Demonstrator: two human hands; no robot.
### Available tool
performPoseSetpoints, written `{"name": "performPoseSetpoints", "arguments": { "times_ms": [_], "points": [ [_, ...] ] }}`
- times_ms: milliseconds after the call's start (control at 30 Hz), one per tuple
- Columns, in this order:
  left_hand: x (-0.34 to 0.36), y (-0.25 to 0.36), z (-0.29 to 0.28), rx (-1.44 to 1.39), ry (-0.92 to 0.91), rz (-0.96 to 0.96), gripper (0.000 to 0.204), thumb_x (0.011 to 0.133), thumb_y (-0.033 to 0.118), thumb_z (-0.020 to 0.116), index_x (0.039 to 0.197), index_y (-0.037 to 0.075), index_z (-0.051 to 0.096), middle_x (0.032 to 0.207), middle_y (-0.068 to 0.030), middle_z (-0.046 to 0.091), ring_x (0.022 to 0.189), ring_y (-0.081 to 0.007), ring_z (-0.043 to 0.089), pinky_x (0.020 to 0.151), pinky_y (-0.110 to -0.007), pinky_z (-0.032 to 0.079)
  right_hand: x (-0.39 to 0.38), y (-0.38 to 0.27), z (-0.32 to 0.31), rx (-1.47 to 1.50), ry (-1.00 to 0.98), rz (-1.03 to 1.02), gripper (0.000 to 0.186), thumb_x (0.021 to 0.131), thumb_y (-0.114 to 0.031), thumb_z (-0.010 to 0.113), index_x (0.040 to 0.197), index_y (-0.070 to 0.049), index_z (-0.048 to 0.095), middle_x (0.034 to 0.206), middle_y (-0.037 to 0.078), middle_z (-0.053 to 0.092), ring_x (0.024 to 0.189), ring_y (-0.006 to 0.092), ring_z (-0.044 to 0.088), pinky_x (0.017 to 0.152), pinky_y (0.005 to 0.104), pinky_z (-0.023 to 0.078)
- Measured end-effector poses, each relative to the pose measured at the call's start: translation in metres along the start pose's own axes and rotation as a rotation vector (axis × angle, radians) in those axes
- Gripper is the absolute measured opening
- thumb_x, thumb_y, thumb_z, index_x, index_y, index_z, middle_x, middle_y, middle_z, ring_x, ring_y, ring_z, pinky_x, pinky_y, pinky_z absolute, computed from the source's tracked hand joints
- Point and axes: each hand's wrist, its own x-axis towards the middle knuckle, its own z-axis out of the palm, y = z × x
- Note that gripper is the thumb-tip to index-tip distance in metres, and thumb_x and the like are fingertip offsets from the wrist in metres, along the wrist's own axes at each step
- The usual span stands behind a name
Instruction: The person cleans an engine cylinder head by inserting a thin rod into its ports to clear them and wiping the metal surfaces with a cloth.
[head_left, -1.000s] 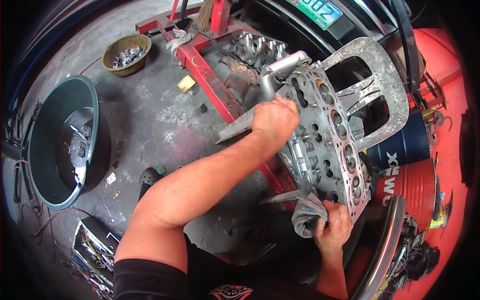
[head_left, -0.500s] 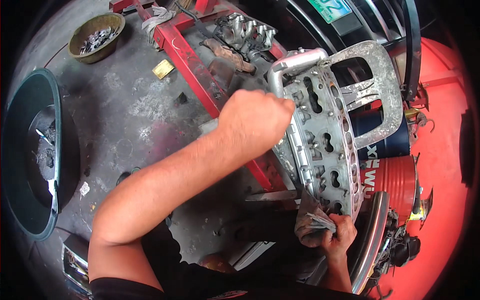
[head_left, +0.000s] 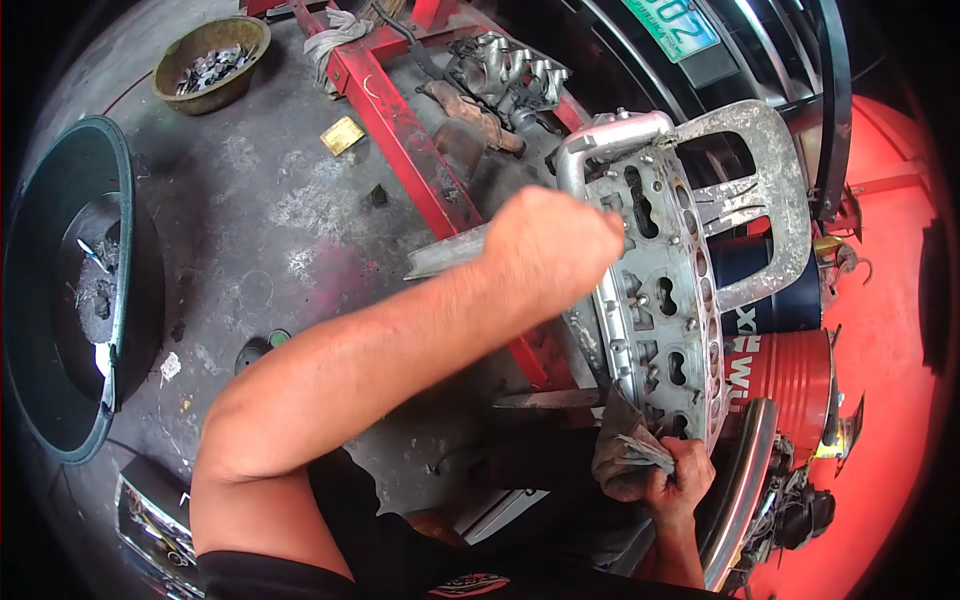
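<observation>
A grey metal engine cylinder head [head_left: 650, 300], with a row of oblong ports along its face, stands propped against a worn, pale chair back [head_left: 790, 220]. My left hand [head_left: 555, 245] is closed in a fist over the upper left edge of the cylinder head. Its fingers face away, so whatever it holds is hidden. At the near end, my right hand [head_left: 685, 475] grips a dirty grey-brown rag [head_left: 630, 460] bunched against the metal. A silver pipe-like part [head_left: 615, 135] runs across the far end of the cylinder head.
Beyond my left arm is a red steel frame [head_left: 405, 150] with another metal engine part [head_left: 510, 75]. A black tub [head_left: 120, 270] and a bowl of scraps [head_left: 212, 65] stand on the left floor. Red [head_left: 785, 375] and dark blue drums are behind the chair back.
My left fist has moved right, closer over the edge of the cylinder head. My right hand keeps its grip on the rag. The whole view has shifted slightly.
</observation>
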Motion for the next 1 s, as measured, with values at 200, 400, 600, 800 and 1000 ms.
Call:
{"name": "performPoseSetpoints", "arguments": {
  "times_ms": [200, 400, 600, 800, 1000],
  "points": [
    [0.007, -0.009, 0.000, 0.058, 0.001, -0.084, 0.015, 0.085, 0.015, 0.054, 0.090, 0.005, 0.064, 0.073, -0.0148, 0.069, 0.072, -0.0323, 0.071, 0.063, -0.045, 0.058, 0.001, -0.001, -0.002, -0.012, -0.023, 0.007, 0.028, 0.061, -0.003, 0.061, 0.088, -0.005, 0.065, 0.074, 0.012, 0.059, 0.064, 0.0315, 0.059, 0.059, 0.0392, 0.048],
    [0.005, -0.009, 0.006, 0.054, 0.002, -0.087, 0.014, 0.085, 0.014, 0.054, 0.092, 0.006, 0.063, 0.075, -0.0133, 0.070, 0.074, -0.0317, 0.071, 0.064, -0.045, 0.057, 0.003, -0.001, 0.000, -0.003, -0.057, -0.021, 0.023, 0.059, -0.006, 0.062, 0.083, -0.006, 0.063, 0.071, 0.011, 0.057, 0.064, 0.0314, 0.058, 0.059, 0.0398, 0.047],
    [0.006, 0.001, 0.009, 0.130, -0.008, -0.071, 0.009, 0.084, 0.012, 0.055, 0.088, 0.006, 0.061, 0.077, -0.0096, 0.071, 0.072, -0.0267, 0.072, 0.062, -0.040, 0.058, 0.005, -0.002, -0.004, -0.014, -0.075, -0.029, 0.024, 0.057, -0.007, 0.062, 0.081, -0.006, 0.063, 0.071, 0.011, 0.057, 0.064, 0.0315, 0.058, 0.060, 0.0399, 0.046],
    [0.009, 0.003, 0.020, 0.127, 0.074, -0.025, 0.009, 0.082, 0.011, 0.057, 0.087, 0.006, 0.063, 0.078, -0.0108, 0.071, 0.068, -0.0265, 0.072, 0.057, -0.040, 0.057, 0.008, -0.003, -0.002, 0.000, -0.126, -0.032, 0.022, 0.057, -0.009, 0.062, 0.080, -0.006, 0.063, 0.070, 0.011, 0.056, 0.064, 0.0317, 0.057, 0.060, 0.0401, 0.046],
    [0.014, 0.001, -0.009, 0.018, -0.006, -0.022, 0.011, 0.080, 0.011, 0.059, 0.084, 0.004, 0.067, 0.077, -0.0129, 0.072, 0.072, -0.0261, 0.073, 0.060, -0.039, 0.058, 0.019, -0.008, -0.008, -0.037, -0.249, -0.001, 0.023, 0.061, -0.010, 0.062, 0.083, -0.002, 0.061, 0.076, 0.014, 0.059, 0.070, 0.0355, 0.058, 0.066, 0.0435, 0.047]
  ]
}}
